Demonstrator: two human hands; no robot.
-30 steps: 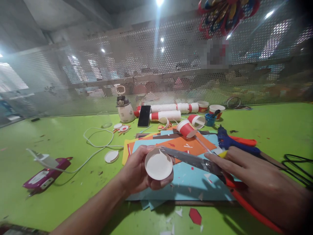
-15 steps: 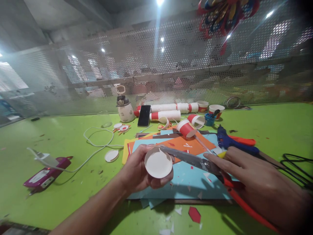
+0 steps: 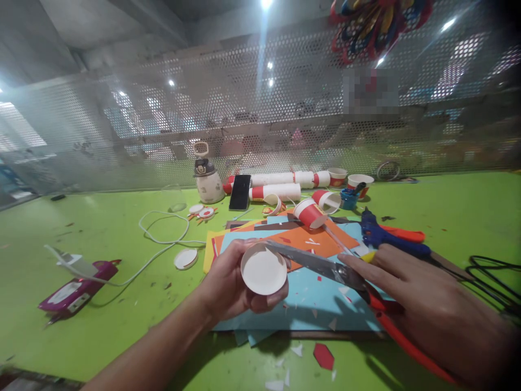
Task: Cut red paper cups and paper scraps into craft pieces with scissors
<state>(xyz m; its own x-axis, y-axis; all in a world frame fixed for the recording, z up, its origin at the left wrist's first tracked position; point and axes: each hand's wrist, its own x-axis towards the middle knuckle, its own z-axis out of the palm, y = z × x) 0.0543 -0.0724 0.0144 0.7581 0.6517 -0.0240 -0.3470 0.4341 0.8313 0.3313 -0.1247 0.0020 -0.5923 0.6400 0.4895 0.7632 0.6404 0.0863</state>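
My left hand (image 3: 228, 282) is closed around a shallow round white piece that looks like the bottom of a paper cup (image 3: 264, 270), its hollow side facing me. In my right hand (image 3: 423, 304) is a pair of scissors (image 3: 317, 259) with red handles. The blades point left, and their tips reach the upper rim of the cup bottom. Beneath both hands lie coloured paper sheets (image 3: 301, 309), light blue on top with orange and yellow showing. A red and white paper cup (image 3: 310, 213) lies tilted on the sheets, beyond the blades.
A blue glue gun (image 3: 376, 233) lies at right, near a black cable (image 3: 494, 282). Stacked paper cups (image 3: 277, 192), a phone (image 3: 240, 193) and a bottle (image 3: 208, 184) stand behind. A purple power strip (image 3: 77, 288) sits at left. Paper scraps (image 3: 324, 357) dot the green table.
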